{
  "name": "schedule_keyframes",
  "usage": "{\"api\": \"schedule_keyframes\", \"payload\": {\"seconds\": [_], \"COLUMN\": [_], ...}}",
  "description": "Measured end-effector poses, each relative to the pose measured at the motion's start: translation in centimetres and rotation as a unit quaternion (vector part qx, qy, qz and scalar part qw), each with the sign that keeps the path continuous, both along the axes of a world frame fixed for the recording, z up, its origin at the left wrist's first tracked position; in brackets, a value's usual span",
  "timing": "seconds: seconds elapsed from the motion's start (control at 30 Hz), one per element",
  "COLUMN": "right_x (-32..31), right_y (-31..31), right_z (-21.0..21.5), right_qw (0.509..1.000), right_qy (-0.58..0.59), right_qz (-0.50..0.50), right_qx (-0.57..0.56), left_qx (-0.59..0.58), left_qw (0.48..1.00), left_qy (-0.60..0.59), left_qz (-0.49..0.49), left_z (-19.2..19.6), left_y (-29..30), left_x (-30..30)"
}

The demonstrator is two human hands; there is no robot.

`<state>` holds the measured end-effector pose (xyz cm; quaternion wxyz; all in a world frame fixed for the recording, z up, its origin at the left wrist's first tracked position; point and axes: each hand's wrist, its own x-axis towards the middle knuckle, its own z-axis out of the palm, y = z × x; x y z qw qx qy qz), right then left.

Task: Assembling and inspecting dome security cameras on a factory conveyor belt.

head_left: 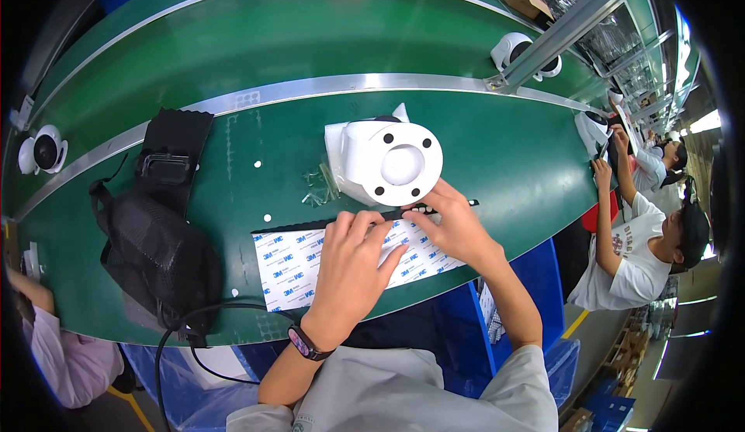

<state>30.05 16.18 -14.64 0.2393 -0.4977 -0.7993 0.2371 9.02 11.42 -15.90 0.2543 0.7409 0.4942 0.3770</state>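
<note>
A white sheet with blue print (285,277), which looks like adhesive backing, lies near the table's front edge. Along its far edge runs a black strip (291,227). My left hand (353,265) rests on the sheet, thumb apart and fingers stretched toward that edge. My right hand (454,226) has its thumb and fingers closed together at the far edge, by small pale pieces on the strip; what they grip is too small to make out. Just beyond, a white camera-like device (361,157) lies with its round base and black dot feet facing me.
Small clear bags (320,185) lie left of the device. A black mesh bag (159,250) and black foam sheet (177,133) sit at left. White devices stand at far left (44,151) and on the back shelf (514,50). A metal post (570,29) rises at right. Co-workers sit both sides.
</note>
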Motion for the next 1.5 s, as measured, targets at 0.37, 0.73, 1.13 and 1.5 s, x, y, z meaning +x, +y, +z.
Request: {"api": "schedule_keyframes", "payload": {"seconds": [0.37,0.73,1.13,1.5], "right_x": [-1.2,-2.0,-1.4,-3.4], "right_y": [-0.1,-0.9,1.1,0.1], "right_z": [-0.1,-1.2,4.5,6.2], "right_qw": [0.988,0.973,0.982,0.986], "right_qy": [-0.093,-0.145,0.131,0.065], "right_qz": [0.054,0.035,-0.120,0.037], "right_qx": [0.113,0.178,0.058,0.151], "left_qx": [-0.037,-0.011,-0.039,-0.370], "left_qw": [0.998,0.999,0.999,0.646], "left_qy": [0.027,0.038,-0.011,-0.653], "left_qz": [-0.032,-0.037,-0.031,-0.140], "left_z": [-1.0,-1.3,-0.9,1.8], "left_y": [0.4,0.5,0.7,1.3], "left_x": [-0.2,-0.2,-0.3,-3.8]}}
